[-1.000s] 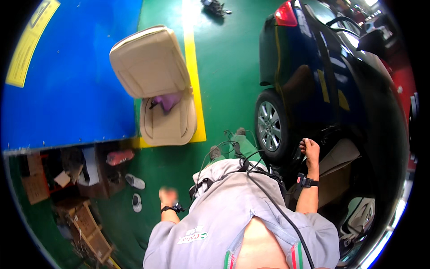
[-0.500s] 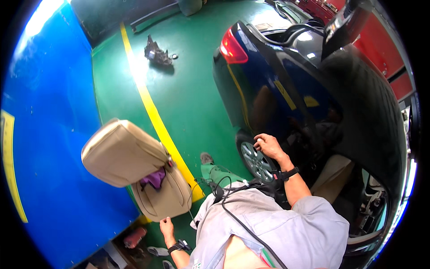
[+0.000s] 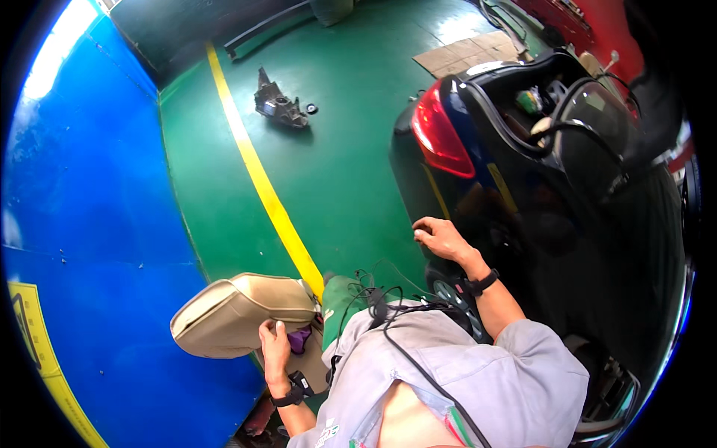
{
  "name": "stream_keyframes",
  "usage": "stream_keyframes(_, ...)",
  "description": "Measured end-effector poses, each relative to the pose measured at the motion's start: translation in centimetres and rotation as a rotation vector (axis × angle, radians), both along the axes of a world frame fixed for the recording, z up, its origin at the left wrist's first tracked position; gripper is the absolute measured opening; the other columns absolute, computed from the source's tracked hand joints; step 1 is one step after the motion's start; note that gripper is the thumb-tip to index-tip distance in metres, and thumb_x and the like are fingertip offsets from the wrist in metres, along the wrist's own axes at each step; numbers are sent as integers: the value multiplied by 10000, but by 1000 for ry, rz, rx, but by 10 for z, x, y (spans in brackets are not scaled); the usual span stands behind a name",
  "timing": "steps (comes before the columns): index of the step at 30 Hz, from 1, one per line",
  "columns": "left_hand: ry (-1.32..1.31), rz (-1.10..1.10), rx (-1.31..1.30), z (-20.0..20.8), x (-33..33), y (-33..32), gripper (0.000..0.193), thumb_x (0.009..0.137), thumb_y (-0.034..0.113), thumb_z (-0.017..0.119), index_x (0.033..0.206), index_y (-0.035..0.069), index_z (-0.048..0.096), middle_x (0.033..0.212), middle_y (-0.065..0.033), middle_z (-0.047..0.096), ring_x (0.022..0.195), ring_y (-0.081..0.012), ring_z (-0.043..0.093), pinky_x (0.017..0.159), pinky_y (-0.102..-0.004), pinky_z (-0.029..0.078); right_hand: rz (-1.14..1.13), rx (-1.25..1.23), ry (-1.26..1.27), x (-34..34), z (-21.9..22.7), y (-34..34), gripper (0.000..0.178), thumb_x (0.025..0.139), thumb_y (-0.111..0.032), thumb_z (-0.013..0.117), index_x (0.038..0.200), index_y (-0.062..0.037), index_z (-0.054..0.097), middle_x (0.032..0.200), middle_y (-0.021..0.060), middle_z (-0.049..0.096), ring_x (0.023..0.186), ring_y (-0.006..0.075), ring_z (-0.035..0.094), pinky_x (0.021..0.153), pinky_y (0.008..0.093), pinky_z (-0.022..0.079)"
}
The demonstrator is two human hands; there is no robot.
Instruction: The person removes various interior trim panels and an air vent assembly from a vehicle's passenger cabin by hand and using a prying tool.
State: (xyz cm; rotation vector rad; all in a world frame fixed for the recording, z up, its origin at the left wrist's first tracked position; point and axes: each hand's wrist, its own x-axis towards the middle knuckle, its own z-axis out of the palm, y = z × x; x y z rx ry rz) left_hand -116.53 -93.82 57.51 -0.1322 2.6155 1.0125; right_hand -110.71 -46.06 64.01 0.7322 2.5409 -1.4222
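Observation:
My left hand (image 3: 275,348) is at a beige car seat (image 3: 239,310), its fingers slightly apart and nothing held; whether they touch the backrest I cannot tell. A purple cloth (image 3: 299,340) lies on the seat cushion, partly covered by that hand and the backrest. To the right, my right hand (image 3: 442,239) hangs loosely bent in front of my body, thumb apart from the fingers and nothing in it. Beside it stands a dark car (image 3: 523,254) with a red tail light (image 3: 442,131) and an open trunk (image 3: 515,101).
A yellow line (image 3: 258,172) runs along the green floor (image 3: 343,149). Further off lies a black plastic car part (image 3: 280,104) with a small ring (image 3: 311,109) beside it. A blue wall (image 3: 97,224) stands at left; flat cardboard (image 3: 463,54) lies behind the car. Cables (image 3: 381,306) hang at my waist.
I have moved forward along the car, toward its rear. The seat now sits lower in view and closer to me. My left hand has come up from beside the cushion to the backrest.

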Motion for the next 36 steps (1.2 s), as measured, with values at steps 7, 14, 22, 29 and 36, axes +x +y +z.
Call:
stream_keyframes(7,-33,-116,66,-32,-197,60,554,1011,348,535,1348,-73,405,1326,-297,493,1197,-418,528,994,-445,445,-244,16,-63,-102,-5,28,252,942,-169,612,1092,18,687,835,118,735,748,168,709,709,304,555)
stream_keyframes(14,-323,-413,-209,-59,-395,125,648,988,444,511,1368,-77,449,1379,-354,462,1263,-471,497,1064,-481,424,-439,54,25,-202,22,56,240,946,-207,619,1063,-14,700,784,135,709,701,194,708,650,330,553)
stream_keyframes(22,-228,-676,-116,-130,-614,207,464,957,289,566,1178,-119,583,1115,-315,657,1063,-427,638,926,-469,497,-323,192,-61,-316,32,105,307,927,-291,595,1117,-69,690,946,192,722,930,366,689,856,463,534)
stream_keyframes(29,-349,-635,-381,-262,-689,199,299,931,255,568,970,-34,634,915,-234,680,843,-397,668,721,-475,538,-360,234,-98,-421,6,217,314,926,-267,599,1117,-24,652,940,215,710,928,394,677,834,485,530)
stream_keyframes(36,-544,-864,-382,-227,-764,329,317,907,277,599,1009,-20,640,959,-217,675,879,-383,664,749,-478,532,-432,298,-14,-512,15,308,284,928,-260,609,1092,-30,643,938,201,708,907,390,682,806,495,532)
